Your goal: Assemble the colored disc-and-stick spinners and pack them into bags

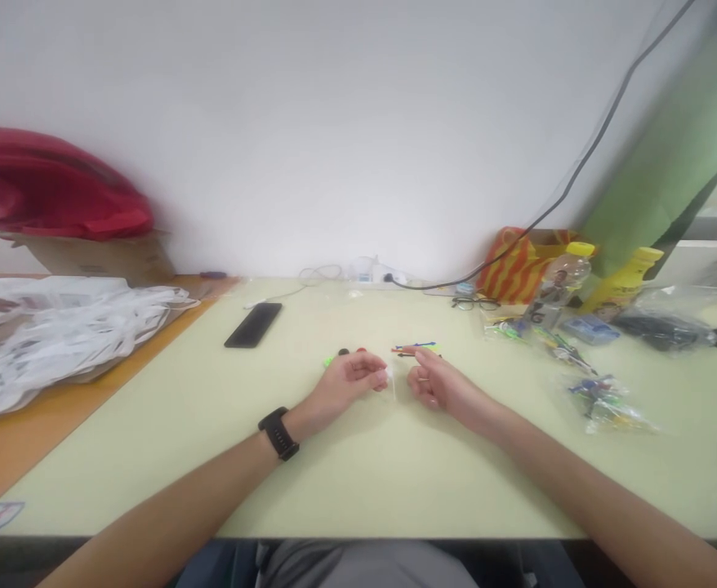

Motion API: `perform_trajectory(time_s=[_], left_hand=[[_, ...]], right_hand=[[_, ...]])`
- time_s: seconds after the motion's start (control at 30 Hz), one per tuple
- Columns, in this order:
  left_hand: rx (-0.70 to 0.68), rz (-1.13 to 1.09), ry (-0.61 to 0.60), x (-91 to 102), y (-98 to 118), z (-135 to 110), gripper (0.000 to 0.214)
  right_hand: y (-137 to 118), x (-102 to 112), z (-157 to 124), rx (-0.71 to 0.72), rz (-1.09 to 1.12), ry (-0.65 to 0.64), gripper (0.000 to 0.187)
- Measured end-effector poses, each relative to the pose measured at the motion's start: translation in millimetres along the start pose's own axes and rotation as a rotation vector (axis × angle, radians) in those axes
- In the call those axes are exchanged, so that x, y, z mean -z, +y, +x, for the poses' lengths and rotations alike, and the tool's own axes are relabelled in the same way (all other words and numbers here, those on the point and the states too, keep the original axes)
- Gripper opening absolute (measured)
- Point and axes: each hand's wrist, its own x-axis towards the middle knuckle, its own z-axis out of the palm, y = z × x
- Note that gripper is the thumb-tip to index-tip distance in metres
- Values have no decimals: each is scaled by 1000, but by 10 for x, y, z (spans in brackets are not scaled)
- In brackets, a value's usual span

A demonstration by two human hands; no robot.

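Note:
My left hand [349, 380] rests palm up on the pale green table [358, 474], fingers curled round a small white piece [389, 373] at their tips; a black watch sits on that wrist. My right hand [435, 380] lies just to its right, fingers curled, index finger reaching toward a small cluster of thin coloured sticks [416, 349], red, blue and yellow. Small green, black and red bits [343, 354] lie just beyond the left hand.
A black phone [253, 324] lies at the back left. White plastic bags [52, 335] pile on the orange surface at left. At right are clear bags of coloured parts [603, 402], bottles [563, 282], glasses [474, 303], and a power strip [374, 278] by the wall.

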Motion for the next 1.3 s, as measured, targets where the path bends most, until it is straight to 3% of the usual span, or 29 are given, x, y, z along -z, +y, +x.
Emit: perform_trajectory(time_s=[0.1,0.17,0.27,0.33,0.47,0.57,0.63,0.77,1.1,1.2,1.3], left_hand=[[-13,-5,16,3,0,-5,30],[-20,-6,24,-1,9,-4,30],[-29,-18,40,-14,28,1,29],[-28,-30,53,-22,34,5,30],[-9,-17,41,-24,27,0,29],[8,-12,-16,-23,27,-13,28],[11,-5,-42,-28,42,-23,29],[16,7,-82,-47,91,-36,28],[34,-14,-108,-51,96,-40,28],[22,-31,-102,-46,92,-41,28],[-1,-41,-61,-42,83,-40,28]], right_hand=[[-2,-30,-25,-58,45,17,49],[-29,-5,-51,-97,61,-62,43],[-97,68,-84,-87,80,-268,61],[-136,102,-92,-18,99,-299,68],[-131,62,-77,91,84,-164,55],[-64,-30,-74,180,-104,-92,36],[-20,-84,-84,257,-259,-107,34],[25,-129,-100,330,-424,-142,34],[7,-103,-97,349,-525,-100,38],[-37,-108,-133,365,-475,-56,36],[-51,-124,-155,325,-336,-5,50]])
